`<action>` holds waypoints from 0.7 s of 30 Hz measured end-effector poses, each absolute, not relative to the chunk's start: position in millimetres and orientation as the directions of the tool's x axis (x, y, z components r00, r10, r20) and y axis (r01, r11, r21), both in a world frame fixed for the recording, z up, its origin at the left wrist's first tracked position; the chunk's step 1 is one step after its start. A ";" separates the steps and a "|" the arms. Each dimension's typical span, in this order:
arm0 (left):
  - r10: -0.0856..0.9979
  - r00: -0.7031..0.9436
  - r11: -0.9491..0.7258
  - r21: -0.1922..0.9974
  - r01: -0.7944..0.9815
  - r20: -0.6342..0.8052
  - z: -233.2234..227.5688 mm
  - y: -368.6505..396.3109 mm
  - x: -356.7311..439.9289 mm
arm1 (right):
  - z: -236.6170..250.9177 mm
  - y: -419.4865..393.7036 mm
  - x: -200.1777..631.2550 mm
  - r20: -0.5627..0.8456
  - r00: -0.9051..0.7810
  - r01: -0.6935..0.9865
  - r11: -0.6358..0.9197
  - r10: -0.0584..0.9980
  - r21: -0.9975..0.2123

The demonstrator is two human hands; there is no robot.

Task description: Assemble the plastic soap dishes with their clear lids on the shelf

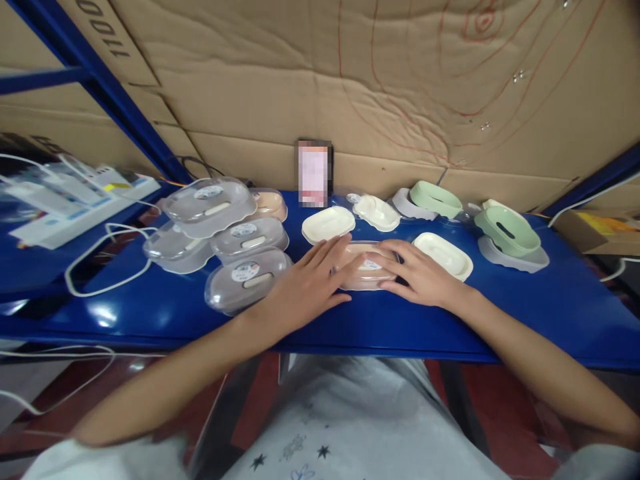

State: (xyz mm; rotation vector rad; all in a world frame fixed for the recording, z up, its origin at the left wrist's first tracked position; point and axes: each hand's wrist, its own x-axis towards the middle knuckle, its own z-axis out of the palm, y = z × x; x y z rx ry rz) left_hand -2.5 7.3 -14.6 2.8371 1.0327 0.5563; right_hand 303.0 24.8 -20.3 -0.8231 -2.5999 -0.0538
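At the table's middle, left hand and right hand press spread fingers on a lidded box; uneven pressure could skid it into the near stack.

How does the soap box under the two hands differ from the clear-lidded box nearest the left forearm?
The soap box under the hands looks peach or beige under its clear lid; the box by the left forearm looks grey. The left hand and right hand rest on the first; nothing touches the second. The first stands alone, while the second adjoins other lidded boxes. Both have a round sticker on the lid and sit on the blue table.
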 end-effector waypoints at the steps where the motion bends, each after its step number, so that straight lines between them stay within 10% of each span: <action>1: 0.630 0.701 -0.763 0.100 0.639 0.334 -11.3 -1.8 -10.8 | -20.5 23.9 301.0 0.394 -0.740 0.566 0.821 0.546 -0.074; 10: 0.803 0.438 -0.507 0.078 0.859 0.405 -26.8 -40.1 -141.1 | -23.1 22.0 243.0 0.344 -0.812 0.498 0.867 0.471 -0.009; 21: 0.732 0.499 -0.612 0.125 0.781 0.464 -31.0 -33.3 -142.8 | -24.3 49.6 208.8 0.352 -0.819 0.475 0.879 0.453 -0.024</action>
